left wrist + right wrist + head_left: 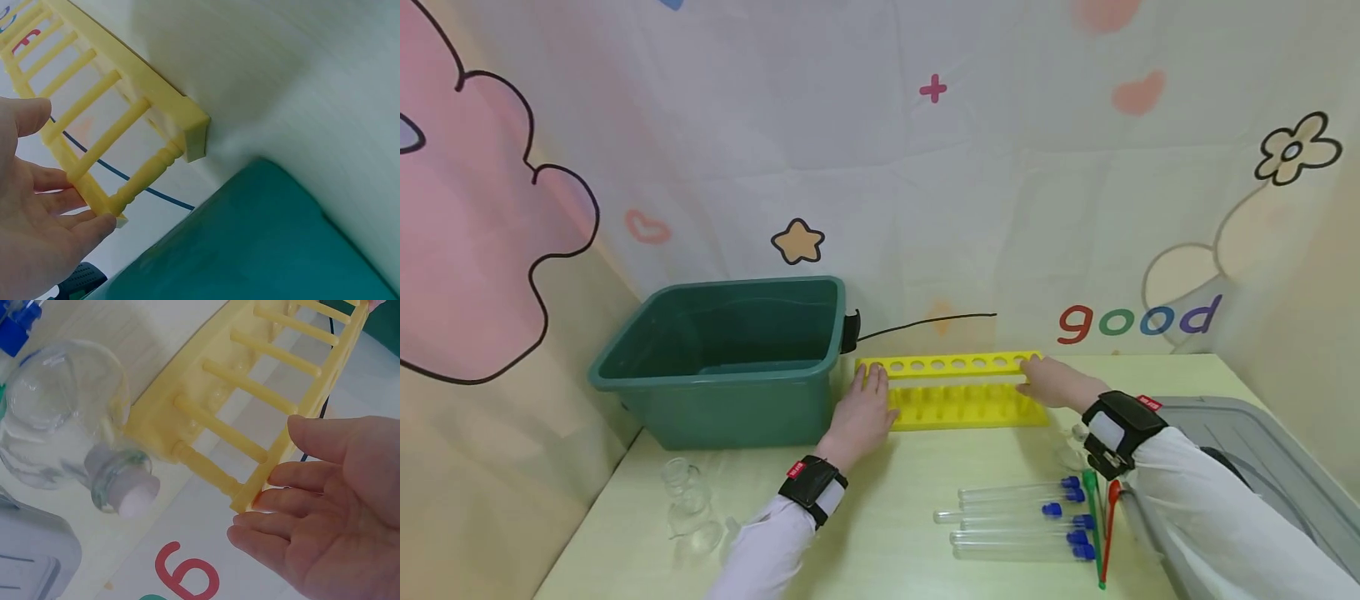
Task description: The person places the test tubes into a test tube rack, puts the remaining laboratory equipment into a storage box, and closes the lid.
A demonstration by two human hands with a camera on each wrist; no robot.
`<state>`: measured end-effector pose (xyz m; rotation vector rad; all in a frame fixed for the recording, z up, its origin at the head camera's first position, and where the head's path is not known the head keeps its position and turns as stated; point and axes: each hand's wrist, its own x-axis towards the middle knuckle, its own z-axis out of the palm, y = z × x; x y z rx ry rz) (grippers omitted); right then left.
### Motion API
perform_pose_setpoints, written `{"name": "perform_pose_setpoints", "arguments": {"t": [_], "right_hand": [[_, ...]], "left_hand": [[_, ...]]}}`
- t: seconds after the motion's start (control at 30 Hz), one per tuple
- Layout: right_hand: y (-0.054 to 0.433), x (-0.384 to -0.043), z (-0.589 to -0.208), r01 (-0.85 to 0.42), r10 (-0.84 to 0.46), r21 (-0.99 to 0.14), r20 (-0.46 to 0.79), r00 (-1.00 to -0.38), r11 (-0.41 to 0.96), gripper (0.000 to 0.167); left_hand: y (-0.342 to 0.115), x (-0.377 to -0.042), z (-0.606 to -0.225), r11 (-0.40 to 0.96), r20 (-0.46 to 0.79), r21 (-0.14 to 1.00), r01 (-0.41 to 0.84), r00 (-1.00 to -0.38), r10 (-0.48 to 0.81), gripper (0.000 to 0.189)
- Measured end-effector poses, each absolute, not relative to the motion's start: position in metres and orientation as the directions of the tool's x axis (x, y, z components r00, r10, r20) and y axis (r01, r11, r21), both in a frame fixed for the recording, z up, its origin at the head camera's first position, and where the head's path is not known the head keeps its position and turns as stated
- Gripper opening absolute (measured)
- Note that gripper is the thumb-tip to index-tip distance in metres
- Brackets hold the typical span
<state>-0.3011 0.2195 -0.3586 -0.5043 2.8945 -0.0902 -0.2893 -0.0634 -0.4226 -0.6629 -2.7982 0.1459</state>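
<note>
R sleeve [1232, 508] nearest cam.; L hand [859, 417] & R hand [1056, 383] at yellow rack [962, 408].
L hand loosely curved, touching rack's L end, no firm grip; R hand relaxed, fairly straight, touching R end. Rack upright on table [880, 517], just R of green tub [737, 408]. Stoppered flask [69, 419] nr. R hand; six blue-capped tubes [1015, 552] on near side, w/ green stick [1097, 525] & red stick [1109, 517] beside; grey tray [1240, 417] far R.

Rack [966, 410] (on table [865, 525]) beside bin [737, 417].
</note>
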Motion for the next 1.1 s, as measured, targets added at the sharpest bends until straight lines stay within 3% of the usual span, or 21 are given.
{"name": "perform_pose_setpoints", "arguments": {"t": [0.63, 1.0, 1.1], "right_hand": [[0.213, -0.260, -0.362, -0.383, -0.392, -0.089, -0.135, -0.910, 0.919, 0.045], [0.213, -0.231, -0.366, -0.416, -0.419, -0.063, -0.031, -0.908, 0.907, 0.043], [0.214, -0.221, -0.368, -0.424, -0.423, -0.064, 0.027, -0.906, 0.904, 0.042]], "left_hand": [[-0.078, -0.254, -0.426, 0.868, 0.321, -0.174, 0.465, -0.806, 0.497, 0.067], [-0.086, -0.235, -0.427, 0.866, 0.317, -0.110, 0.487, -0.809, 0.496, 0.067], [-0.092, -0.230, -0.428, 0.852, 0.353, -0.029, 0.522, -0.792, 0.498, 0.061]]}}
